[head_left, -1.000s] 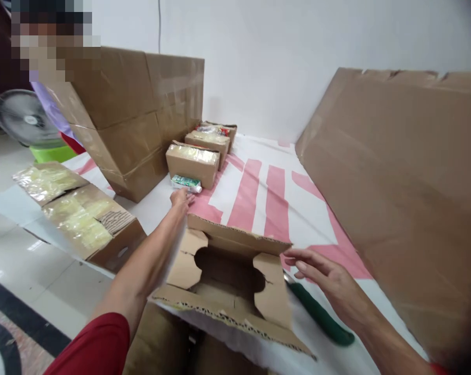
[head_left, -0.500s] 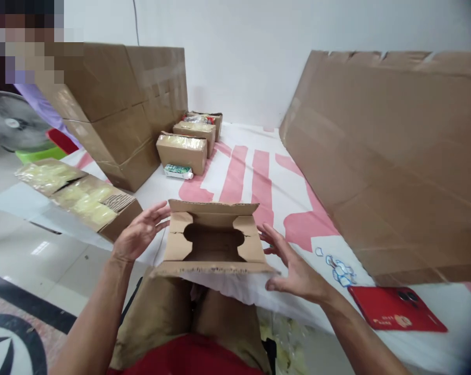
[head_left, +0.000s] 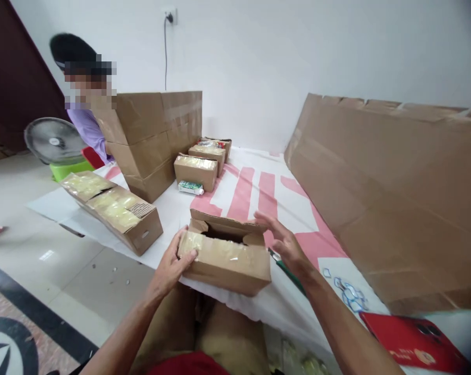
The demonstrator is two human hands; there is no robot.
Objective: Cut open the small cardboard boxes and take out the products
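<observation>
A small cardboard box (head_left: 227, 268) stands at the table's front edge, its back flap raised and its top partly open. Shiny yellowish tape covers the upper part of its near side. My left hand (head_left: 176, 260) grips the left end, thumb on the near side. At the right end, my right hand (head_left: 284, 239) is open with fingers spread near the back flap; whether a fingertip touches the cardboard I cannot tell. A slim dark green object (head_left: 288, 272) lies partly hidden beneath my right forearm.
Taped boxes (head_left: 118, 211) lie at left, before a stack of larger cartons (head_left: 141, 140). Smaller boxes (head_left: 196, 172) and a green-white tube (head_left: 190, 188) sit further back. A cardboard panel (head_left: 380, 208) and red phone (head_left: 411, 341) are at right. A person in purple (head_left: 85, 127) is behind the cartons.
The box has turned, so its taped side now faces me instead of its open top. My left hand has closed on its left end. The view has shifted, showing more of the other person.
</observation>
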